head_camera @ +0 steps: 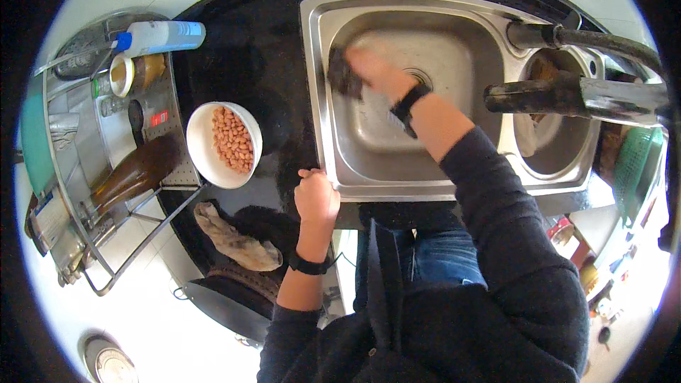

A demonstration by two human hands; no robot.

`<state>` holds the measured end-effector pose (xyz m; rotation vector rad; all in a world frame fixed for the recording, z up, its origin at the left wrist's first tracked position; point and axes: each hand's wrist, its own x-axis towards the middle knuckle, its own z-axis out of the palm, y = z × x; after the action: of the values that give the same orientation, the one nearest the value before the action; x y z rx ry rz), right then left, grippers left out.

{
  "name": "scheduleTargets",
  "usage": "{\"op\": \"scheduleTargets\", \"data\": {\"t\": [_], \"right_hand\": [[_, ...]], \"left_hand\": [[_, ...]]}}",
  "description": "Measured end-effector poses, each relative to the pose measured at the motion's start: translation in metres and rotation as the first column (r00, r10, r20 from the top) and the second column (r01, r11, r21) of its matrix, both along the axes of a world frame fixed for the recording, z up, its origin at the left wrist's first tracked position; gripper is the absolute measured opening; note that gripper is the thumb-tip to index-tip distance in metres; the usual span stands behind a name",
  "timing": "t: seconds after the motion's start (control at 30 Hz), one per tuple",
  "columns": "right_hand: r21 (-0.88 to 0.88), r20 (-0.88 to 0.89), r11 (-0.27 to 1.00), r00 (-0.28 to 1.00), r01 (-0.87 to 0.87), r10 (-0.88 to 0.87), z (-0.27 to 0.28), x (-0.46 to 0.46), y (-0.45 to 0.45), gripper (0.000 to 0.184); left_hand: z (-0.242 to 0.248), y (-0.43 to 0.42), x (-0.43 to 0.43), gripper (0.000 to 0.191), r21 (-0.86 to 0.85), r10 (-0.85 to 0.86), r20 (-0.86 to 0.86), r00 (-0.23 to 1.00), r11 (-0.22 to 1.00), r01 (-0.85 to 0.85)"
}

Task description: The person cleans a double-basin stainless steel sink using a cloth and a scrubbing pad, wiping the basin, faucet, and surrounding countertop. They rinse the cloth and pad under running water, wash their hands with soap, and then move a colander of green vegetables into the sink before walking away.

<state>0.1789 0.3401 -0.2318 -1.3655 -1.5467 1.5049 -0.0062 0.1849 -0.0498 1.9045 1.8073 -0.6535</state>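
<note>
My right hand (378, 69), blurred by motion, reaches into the large basin of a stainless steel sink (415, 133). It grips a dark cloth or scrubbing pad (343, 74), whose exact kind the blur hides, against the basin's left wall. Loosely balled, my left hand (317, 197) rests at the sink's front left corner, with nothing visible in it. Left of the sink, a white bowl (199, 143) partly filled with reddish-skinned peanuts (234, 141) stands on the black countertop (245, 48). A crumpled, stained cloth (237, 236) lies nearer my left wrist.
A metal rack (178, 165) at the left holds a brown glass bottle (138, 175) and several jars; a white squeeze bottle (165, 37) lies across its top. The faucet (537, 97) juts over the small basin (558, 157) at the right. A dark pan (223, 303) sits front left.
</note>
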Motion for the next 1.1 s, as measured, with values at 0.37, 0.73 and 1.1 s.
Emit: {"op": "scheduleTargets", "data": {"t": [0.37,0.73,1.1], "right_hand": [[0.106,0.535,0.902,0.789,-0.418,0.302,-0.023,-0.015,-0.008,0.021],[-0.766,-0.46,0.387,-0.017,0.513,-0.888,0.007,0.147,0.009,0.027],[0.288,0.731,0.956,0.631,0.06,-0.26,-0.017,0.037,0.027,0.034]], "left_hand": [[0.004,0.001,0.002,0.028,0.022,-0.022,0.014,1.0,1.0,0.021],[0.004,0.0,0.002,0.025,0.016,-0.006,0.003,1.0,1.0,0.006],[0.002,-0.002,0.0,0.029,0.05,0.013,0.013,1.0,0.999,-0.014]]}}
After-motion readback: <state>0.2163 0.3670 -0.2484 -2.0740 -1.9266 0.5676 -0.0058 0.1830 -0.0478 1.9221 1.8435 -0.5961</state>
